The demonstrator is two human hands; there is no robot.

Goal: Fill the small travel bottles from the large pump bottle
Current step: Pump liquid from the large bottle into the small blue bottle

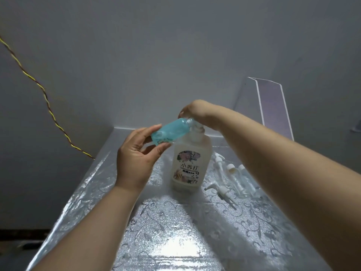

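A large frosted pump bottle (190,163) with a flowered label stands upright on the silver patterned table (175,222). My right hand (197,114) lies on top of its pump head, which it mostly hides. My left hand (136,153) grips a small turquoise travel bottle (172,132) by its base. That small bottle is tilted, and its open mouth sits against the pump spout.
To the right of the big bottle lie several small clear bottles (240,180) and loose white pump tops (218,186). A clear acrylic stand (273,106) rises at the back right. A yellow twisted cord (48,106) runs down the wall at left.
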